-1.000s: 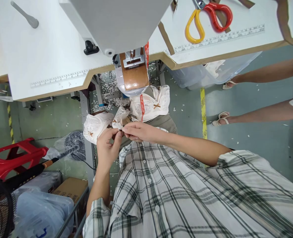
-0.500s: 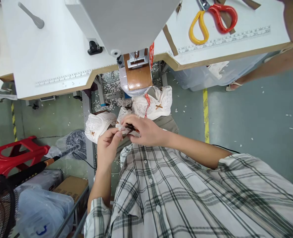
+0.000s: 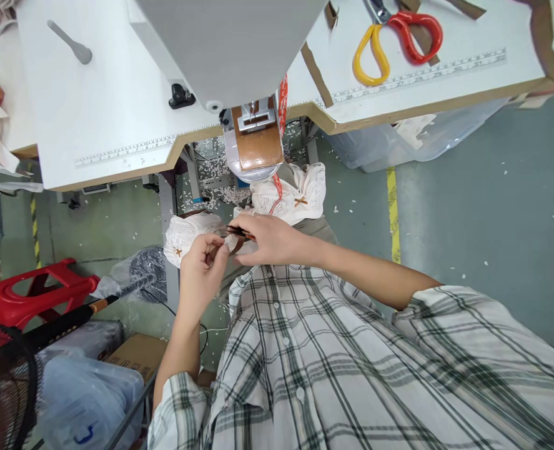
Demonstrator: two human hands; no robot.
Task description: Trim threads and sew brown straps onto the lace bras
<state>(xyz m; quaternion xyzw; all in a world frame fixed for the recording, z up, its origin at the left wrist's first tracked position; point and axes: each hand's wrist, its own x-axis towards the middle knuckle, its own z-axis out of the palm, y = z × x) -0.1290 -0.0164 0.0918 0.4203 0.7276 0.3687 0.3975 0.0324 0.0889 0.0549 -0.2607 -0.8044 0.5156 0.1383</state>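
My left hand [image 3: 200, 265] pinches a small white bit [image 3: 231, 241] of lace fabric between thumb and fingers. In my right hand [image 3: 274, 240] are small dark thread snips [image 3: 240, 232] with some orange on them, mostly covered by the palm and fingers. Their tips lie close to the pinched fabric; whether they touch it I cannot tell. White lace bras with brown bows drape over my lap: one cup [image 3: 190, 234] is left of the hands, and a lace bra [image 3: 288, 194] lies beyond them under the machine. A red cord [image 3: 277, 186] runs down across that bra.
The sewing machine [image 3: 253, 134] overhangs my lap. Red-and-yellow-handled scissors [image 3: 415, 39] and brown fabric strips [image 3: 316, 75] lie on the white table [image 3: 112, 112]. Below it at right is a clear plastic bin [image 3: 380, 147]. At left are a red stool [image 3: 33, 287] and a fan [image 3: 5, 381].
My right hand went from pinching at the fabric beside my left hand to gripping the snips, brought toward the fabric. The red cord shifted. A person's legs at right left the view.
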